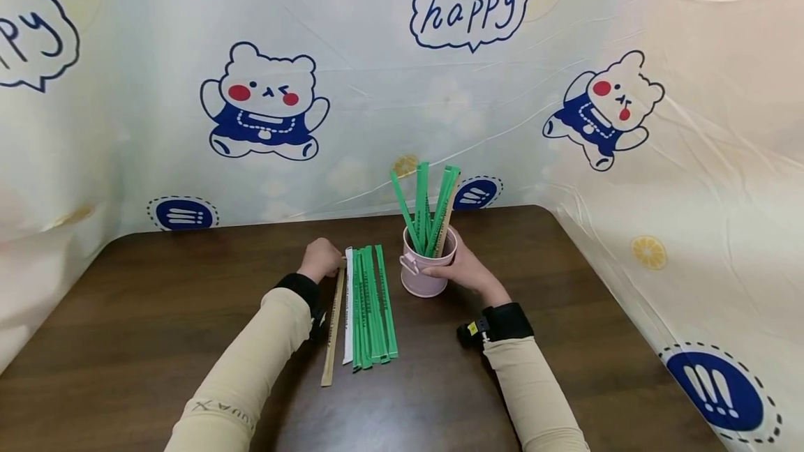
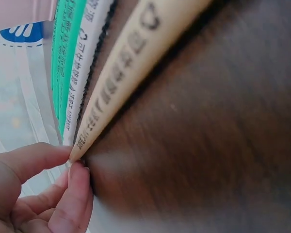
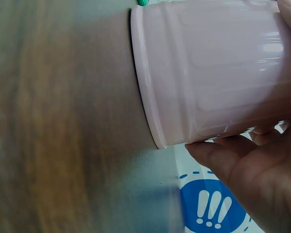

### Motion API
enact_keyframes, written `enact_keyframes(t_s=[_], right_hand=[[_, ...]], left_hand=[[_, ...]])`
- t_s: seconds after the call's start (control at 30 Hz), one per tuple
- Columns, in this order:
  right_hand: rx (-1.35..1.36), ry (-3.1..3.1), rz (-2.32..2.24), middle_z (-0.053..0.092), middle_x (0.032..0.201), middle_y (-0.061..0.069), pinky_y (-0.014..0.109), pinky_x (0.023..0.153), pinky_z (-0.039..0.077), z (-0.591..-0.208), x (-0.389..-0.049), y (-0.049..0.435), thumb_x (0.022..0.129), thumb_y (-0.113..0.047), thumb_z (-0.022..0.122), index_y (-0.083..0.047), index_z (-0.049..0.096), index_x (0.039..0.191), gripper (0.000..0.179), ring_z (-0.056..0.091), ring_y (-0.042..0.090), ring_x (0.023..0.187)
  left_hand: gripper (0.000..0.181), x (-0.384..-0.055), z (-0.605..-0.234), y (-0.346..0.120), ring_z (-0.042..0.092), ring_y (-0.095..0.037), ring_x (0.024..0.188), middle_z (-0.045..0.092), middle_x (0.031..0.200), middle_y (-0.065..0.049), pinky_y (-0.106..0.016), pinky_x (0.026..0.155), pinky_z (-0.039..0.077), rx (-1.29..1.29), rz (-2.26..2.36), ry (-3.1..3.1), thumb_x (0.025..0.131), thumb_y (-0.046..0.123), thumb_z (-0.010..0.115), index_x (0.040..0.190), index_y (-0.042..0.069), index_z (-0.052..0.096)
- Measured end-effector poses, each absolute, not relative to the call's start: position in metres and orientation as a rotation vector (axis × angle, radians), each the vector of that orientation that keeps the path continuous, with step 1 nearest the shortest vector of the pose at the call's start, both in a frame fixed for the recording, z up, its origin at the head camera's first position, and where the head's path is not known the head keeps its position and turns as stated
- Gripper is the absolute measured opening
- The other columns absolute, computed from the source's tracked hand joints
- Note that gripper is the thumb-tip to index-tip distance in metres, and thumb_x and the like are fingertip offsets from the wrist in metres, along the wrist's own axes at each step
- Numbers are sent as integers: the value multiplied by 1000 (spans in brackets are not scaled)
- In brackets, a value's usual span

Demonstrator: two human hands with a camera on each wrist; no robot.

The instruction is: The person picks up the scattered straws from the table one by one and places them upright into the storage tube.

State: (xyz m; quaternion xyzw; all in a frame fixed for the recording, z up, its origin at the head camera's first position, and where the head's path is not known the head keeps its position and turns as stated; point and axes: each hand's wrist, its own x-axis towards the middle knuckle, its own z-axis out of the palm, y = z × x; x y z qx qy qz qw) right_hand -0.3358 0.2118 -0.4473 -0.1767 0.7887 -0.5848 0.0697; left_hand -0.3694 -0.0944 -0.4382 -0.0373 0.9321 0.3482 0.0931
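My left hand (image 1: 321,259) pinches the far end of a tan wrapped straw (image 1: 334,330) between thumb and fingertips. In the left wrist view, printed characters run along this straw (image 2: 119,68). Beside it on the table lie a white wrapped straw (image 1: 348,312) and several green wrapped straws (image 1: 372,305), side by side. My right hand (image 1: 466,267) holds a small pink bucket (image 1: 423,284), its thumb across the front and its other fingers hidden behind. Several green straws (image 1: 422,204) and a tan one (image 1: 447,218) lean upright inside. The bucket's wall (image 3: 218,73) fills much of the right wrist view.
All of this is on a dark brown wooden table (image 1: 188,298). A pale printed sheet (image 1: 364,89) with cartoon bears hangs behind the table's back edge and along its sides.
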Motion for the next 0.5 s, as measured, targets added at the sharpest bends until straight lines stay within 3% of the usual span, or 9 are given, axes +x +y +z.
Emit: enact_keyframes(t_s=[0.23,0.37,0.5], right_hand=[[-553,2371,-1768,32,163,17,60,125,30,-449,-334,211,84,-5,81,-14,15,162,103,37,37,148],[-562,2374,-1760,32,163,16,60,125,30,-448,-334,211,84,-7,81,-14,15,162,103,37,37,147],[-552,2370,-1767,32,163,16,60,125,29,-445,-334,212,84,-6,81,-15,15,162,102,36,37,148]], left_hand=[[19,-367,-436,-103,56,-11,58,61,64,-4,-21,56,46,-103,1077,2782,92,3,62,78,-5,70],[22,-364,-429,-110,63,-15,68,73,91,-21,-24,62,54,-92,1178,2761,93,4,61,101,-13,73],[29,-364,-409,-114,71,-29,84,70,117,-32,-29,71,61,-69,1227,2765,94,3,59,114,-15,70]])
